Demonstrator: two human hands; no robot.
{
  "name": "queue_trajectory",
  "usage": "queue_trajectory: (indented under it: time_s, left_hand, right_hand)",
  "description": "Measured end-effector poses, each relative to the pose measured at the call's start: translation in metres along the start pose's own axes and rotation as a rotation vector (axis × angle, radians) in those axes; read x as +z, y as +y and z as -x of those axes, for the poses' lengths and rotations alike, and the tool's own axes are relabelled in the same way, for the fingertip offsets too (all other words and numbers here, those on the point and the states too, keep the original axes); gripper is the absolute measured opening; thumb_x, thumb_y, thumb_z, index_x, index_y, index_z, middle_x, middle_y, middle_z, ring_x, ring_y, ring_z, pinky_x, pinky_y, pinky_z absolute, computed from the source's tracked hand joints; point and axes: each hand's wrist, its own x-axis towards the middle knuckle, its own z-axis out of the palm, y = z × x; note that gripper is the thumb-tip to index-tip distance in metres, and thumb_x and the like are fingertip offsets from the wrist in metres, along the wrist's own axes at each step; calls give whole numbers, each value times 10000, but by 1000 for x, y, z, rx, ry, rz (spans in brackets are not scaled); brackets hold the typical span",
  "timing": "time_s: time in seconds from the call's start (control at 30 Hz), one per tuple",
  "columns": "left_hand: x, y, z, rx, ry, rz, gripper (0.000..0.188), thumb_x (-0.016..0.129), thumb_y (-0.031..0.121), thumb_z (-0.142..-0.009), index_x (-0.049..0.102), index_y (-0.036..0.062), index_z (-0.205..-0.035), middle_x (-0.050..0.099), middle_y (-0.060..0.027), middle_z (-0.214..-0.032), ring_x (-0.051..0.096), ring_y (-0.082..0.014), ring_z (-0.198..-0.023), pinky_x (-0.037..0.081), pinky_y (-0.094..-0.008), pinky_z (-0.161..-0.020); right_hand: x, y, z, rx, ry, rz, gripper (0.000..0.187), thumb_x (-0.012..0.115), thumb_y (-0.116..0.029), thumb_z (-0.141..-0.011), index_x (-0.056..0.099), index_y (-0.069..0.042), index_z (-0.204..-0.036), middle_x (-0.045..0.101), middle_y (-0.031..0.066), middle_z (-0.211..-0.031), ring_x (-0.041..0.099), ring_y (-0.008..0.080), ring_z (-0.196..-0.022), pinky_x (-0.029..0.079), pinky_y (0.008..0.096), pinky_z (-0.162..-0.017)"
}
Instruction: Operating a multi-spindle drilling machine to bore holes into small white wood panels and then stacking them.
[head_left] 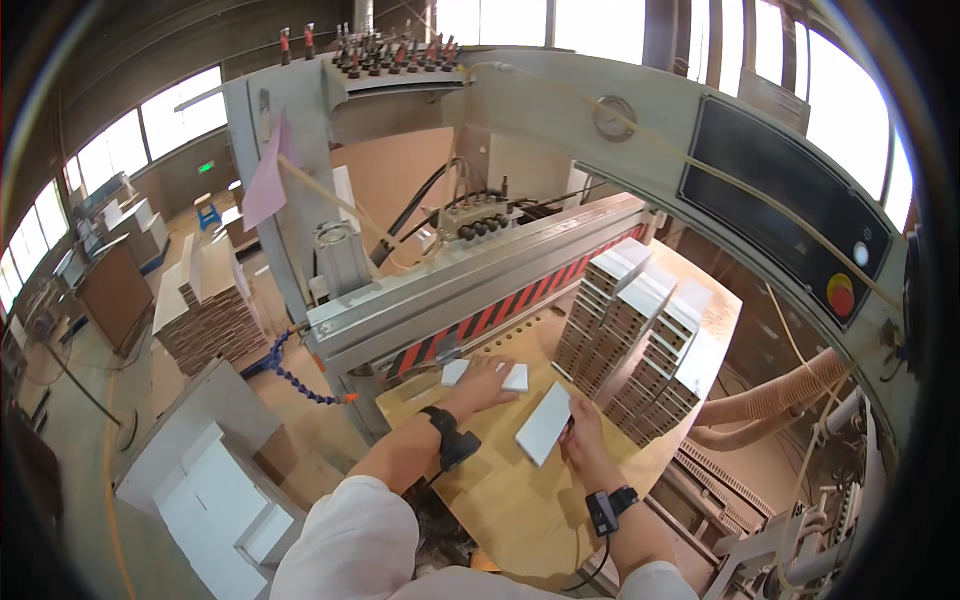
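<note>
On the wooden worktable [500,490], my left hand [482,385] lies across a small white panel [515,378], close to the machine's striped beam. Parts of that panel show on both sides of the hand, which holds it from above; the fingertips are partly hidden. My right hand [583,432] grips the right edge of a second white panel [543,425], tilted over the tabletop. Just beyond the right hand stand tall stacks of white-faced panels [640,335], with rows of holes along their brown edges.
A grey machine frame [560,95] arches overhead, carrying a dark control panel with a red stop button [840,295]. A blue jointed hose [300,388] hangs at the left. White boards [200,500] lie lower left, and a ribbed duct [775,395] runs at the right.
</note>
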Motion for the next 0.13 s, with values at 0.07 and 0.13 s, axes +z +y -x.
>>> queue_trajectory:
  time_s: [0.07, 0.13]
  left_hand:
    - [3, 11, 17, -179, -71, 50, 626, 722, 337, -639, 469, 98, -1160, 477, -161, -1142, 421, -325, -1108, 314, -439, -950]
    - [-11, 46, 40, -34, 55, 351, 836, 719, 374, -650, 312, 117, -1333, 279, -171, -1381, 233, -287, -1296, 207, -380, -1055]
  right_hand:
    - [9, -3, -30, -71, 78, 10, 173, 425, -194, -920, 507, -67, -1006, 517, 7, -657, 438, 86, -441, 353, 219, -356]
    - [9, -5, -66, -95, 14, 107, 203, 462, -238, -907, 482, -95, -1051, 540, 36, -679, 487, 111, -471, 418, 248, -366]
